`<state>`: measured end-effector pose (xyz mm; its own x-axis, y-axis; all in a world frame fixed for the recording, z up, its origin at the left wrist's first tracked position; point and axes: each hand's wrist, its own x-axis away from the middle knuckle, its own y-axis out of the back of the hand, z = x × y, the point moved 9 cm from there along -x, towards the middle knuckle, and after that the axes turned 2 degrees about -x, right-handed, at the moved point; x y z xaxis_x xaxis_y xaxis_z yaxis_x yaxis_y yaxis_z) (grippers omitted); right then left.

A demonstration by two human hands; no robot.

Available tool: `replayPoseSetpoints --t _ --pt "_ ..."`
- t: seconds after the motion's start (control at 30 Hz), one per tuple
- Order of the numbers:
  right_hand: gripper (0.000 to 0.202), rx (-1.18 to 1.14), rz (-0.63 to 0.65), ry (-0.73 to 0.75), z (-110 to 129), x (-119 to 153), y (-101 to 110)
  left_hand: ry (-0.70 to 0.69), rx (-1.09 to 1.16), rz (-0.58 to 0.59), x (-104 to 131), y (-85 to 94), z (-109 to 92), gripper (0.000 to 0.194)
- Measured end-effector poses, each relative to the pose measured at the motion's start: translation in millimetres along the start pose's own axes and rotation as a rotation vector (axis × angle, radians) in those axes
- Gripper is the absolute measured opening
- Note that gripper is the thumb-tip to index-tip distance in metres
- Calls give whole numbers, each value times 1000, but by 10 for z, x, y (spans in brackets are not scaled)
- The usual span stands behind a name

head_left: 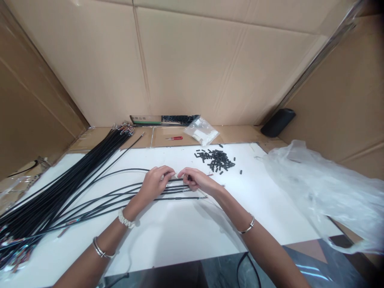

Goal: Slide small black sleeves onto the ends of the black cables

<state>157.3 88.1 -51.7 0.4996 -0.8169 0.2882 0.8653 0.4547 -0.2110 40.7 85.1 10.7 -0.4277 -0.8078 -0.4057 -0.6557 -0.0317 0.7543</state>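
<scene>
My left hand (157,181) has its fingers curled and pinched on a black cable (177,180) over the middle of the white table. Just to its right, my right hand (193,179) is closed on the same cable, thumb and forefinger bent together. A small gap separates the two sets of fingertips. Whatever lies inside the fingers is hidden. Below the hands, several more black cables (168,198) lie side by side, their stripped wire ends pointing right. Beyond my right hand is a pile of short black sleeves (220,161).
A thick bundle of black cables (69,180) with coloured wire ends covers the left side. At the back lie a red-handled screwdriver (176,138) and a clear bag of white parts (203,132). A black roll (278,122) and plastic sheeting (324,192) are on the right. Cardboard walls (192,60) surround the table.
</scene>
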Motion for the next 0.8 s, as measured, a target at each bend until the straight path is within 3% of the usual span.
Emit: replayPoseSetpoints --t 0.33,0.6,0.8 --pt "24 28 54 123 148 15 -86 112 237 17 -9 -3 81 23" --pt "32 62 -162 234 248 33 41 135 307 42 -7 -3 33 25" --pt "32 5 -143 249 258 33 27 142 318 44 -5 3 36 25"
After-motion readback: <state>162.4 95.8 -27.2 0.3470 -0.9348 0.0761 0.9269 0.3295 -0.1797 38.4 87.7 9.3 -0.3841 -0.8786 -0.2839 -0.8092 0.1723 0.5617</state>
